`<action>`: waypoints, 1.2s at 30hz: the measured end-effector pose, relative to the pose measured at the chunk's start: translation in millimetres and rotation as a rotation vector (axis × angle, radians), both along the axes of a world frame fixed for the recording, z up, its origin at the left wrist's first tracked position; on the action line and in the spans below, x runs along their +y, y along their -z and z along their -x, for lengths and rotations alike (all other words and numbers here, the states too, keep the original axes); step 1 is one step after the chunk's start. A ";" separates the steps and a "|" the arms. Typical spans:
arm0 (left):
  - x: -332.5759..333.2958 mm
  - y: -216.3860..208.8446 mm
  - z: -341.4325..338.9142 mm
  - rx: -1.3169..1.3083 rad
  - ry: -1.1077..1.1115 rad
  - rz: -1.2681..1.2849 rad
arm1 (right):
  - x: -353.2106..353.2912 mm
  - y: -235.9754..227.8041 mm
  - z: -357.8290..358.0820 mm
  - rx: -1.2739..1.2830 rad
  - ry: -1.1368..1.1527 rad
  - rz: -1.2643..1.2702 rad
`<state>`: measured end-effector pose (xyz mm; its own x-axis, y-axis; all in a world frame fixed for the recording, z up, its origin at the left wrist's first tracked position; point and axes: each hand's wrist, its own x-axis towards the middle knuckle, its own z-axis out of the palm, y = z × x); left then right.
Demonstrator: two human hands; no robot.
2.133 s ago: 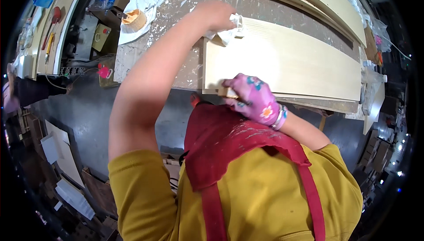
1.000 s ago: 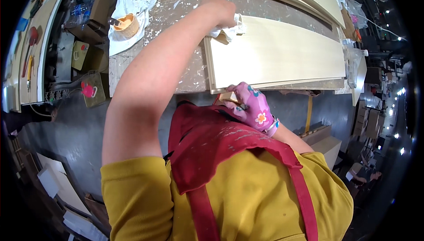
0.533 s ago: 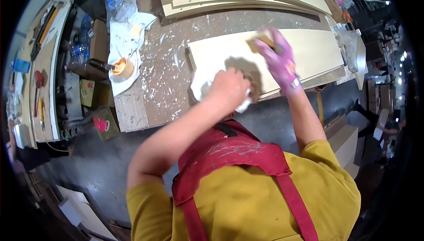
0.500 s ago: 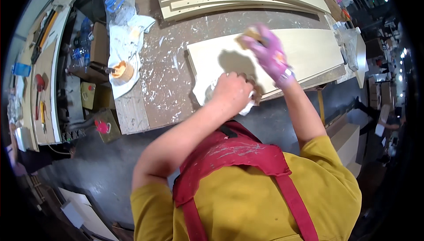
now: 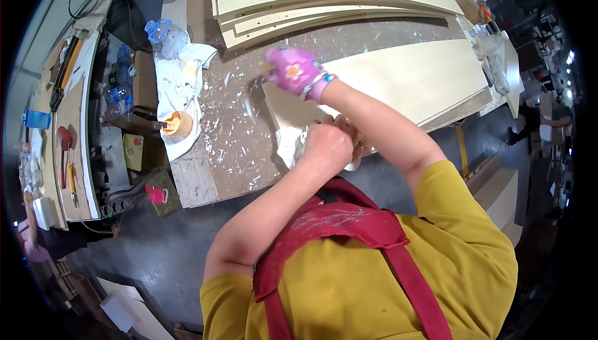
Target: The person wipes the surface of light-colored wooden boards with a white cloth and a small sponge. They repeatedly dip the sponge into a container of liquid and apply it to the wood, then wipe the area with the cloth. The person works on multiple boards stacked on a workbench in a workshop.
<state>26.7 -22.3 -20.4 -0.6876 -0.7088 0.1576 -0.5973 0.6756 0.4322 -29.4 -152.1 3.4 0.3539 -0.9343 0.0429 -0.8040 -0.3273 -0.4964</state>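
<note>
Pale wooden board (image 5: 398, 81) at centre frame now has the pink-gloved right hand (image 5: 291, 71) moved to its left end, fingers curled around something small, while the bare left hand (image 5: 327, 147) keeps pressing a crumpled white cloth (image 5: 288, 147) at its near edge on the paint-spattered table (image 5: 233, 134).

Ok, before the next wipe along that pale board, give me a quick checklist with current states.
1. Left hand on the white cloth: ok, pressed at the board's near end.
2. Right hand, in a pink glove, at the board's left end: ok; what it holds, cannot tell.
3. Pale board lying flat on the workbench: ok.
4. Board surface ahead free of objects: ok.
5. Small tub within reach: ok, left on the white sheet.
</note>
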 end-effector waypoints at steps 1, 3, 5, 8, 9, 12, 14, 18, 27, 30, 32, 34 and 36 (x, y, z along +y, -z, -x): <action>-1.9 8.7 3.9 0.068 -0.015 -0.011 | 0.2 1.9 -13.8 0.032 0.010 -0.023; -4.2 0.1 3.5 0.083 -0.032 -0.118 | 7.5 -0.9 -26.0 0.075 0.000 0.019; -2.0 -3.9 0.2 -0.081 -0.006 -0.048 | 5.5 -2.3 -8.8 0.011 0.052 -0.135; 0.3 -10.6 -4.2 -0.085 0.007 -0.002 | 5.0 2.1 52.7 0.107 0.151 -0.067; 0.3 -12.4 -5.0 -0.040 0.004 0.003 | 6.5 3.4 79.4 0.152 0.189 0.016; 0.0 -10.1 -1.7 -0.052 0.017 0.036 | 12.9 6.4 134.2 0.192 0.335 0.195; -0.9 -11.7 1.9 -0.090 0.005 0.026 | 6.3 11.4 133.1 0.143 0.196 -0.022; -1.4 -13.6 8.0 -0.134 0.021 0.026 | 10.3 18.2 87.9 0.156 0.217 0.171; -0.5 -24.3 21.4 -0.201 -0.106 -0.031 | 0.6 9.9 329.0 0.357 0.527 0.082; -17.7 -38.6 48.1 -0.285 -0.112 -0.142 | -7.7 7.5 355.8 0.142 0.501 -0.024; -37.7 -44.6 94.5 -0.245 -0.068 -0.037 | -5.2 2.3 320.2 0.124 0.356 0.087; -60.5 -53.5 152.8 -0.294 -0.046 -0.039 | -4.9 11.9 299.7 0.003 0.220 0.094; -76.9 -43.2 180.2 -0.359 -0.102 -0.099 | -7.2 -4.7 307.4 0.134 0.085 0.002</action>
<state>-153.5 -99.1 22.8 -0.6118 -0.7761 -0.1529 -0.7844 0.5704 0.2435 -336.9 -159.2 8.1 0.2765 -0.9610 0.0025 -0.8876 -0.2564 -0.3827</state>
